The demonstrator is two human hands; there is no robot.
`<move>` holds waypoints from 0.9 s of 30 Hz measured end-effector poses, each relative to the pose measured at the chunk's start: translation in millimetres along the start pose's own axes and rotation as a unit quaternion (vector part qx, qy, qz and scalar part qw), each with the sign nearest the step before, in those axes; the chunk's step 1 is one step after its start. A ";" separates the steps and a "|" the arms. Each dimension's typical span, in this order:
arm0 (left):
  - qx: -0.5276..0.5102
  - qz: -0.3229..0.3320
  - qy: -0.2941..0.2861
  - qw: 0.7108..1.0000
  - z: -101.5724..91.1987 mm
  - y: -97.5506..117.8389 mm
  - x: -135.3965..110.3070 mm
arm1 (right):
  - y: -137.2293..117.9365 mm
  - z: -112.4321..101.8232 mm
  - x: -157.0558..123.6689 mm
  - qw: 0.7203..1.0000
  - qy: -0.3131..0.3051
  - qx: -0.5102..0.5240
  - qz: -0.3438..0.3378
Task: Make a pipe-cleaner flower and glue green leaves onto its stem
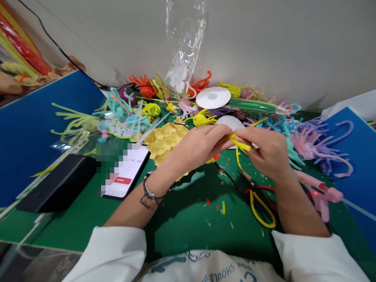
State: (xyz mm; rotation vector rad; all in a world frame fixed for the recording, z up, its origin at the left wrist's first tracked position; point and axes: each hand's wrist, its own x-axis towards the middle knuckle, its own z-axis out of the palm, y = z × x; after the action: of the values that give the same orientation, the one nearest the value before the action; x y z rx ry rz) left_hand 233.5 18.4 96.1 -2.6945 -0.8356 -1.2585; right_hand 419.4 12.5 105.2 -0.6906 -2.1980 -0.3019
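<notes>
My left hand and my right hand meet above the green table. Both pinch a yellow pipe cleaner between their fingertips; its free end hangs down and curls on the table near the pliers. A beaded bracelet circles my left wrist. Just behind my left hand lies a yellow scalloped piece.
A heap of coloured pipe-cleaner shapes fills the back of the table, with a white disc and a clear plastic bag. A phone and black box lie left. Red-handled pliers and a pink glue gun lie right.
</notes>
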 end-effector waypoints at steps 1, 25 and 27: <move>-0.011 -0.003 0.005 1.000 0.4 0.6 0.5 | 0.2 0.3 -0.6 1.000 0.004 -0.004 0.000; -0.083 -0.041 0.110 0.990 3.5 4.1 3.0 | -2.7 -0.3 0.2 0.996 0.062 0.008 0.065; -0.051 -0.018 0.120 0.991 3.6 3.9 2.3 | -3.2 -1.7 0.7 0.996 0.048 0.015 0.069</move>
State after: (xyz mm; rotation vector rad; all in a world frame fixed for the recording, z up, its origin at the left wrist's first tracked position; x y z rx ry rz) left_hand 239.1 17.1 96.1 -2.5402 -0.8108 -1.6364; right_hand 418.3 9.4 106.9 -0.7900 -2.0486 -0.2256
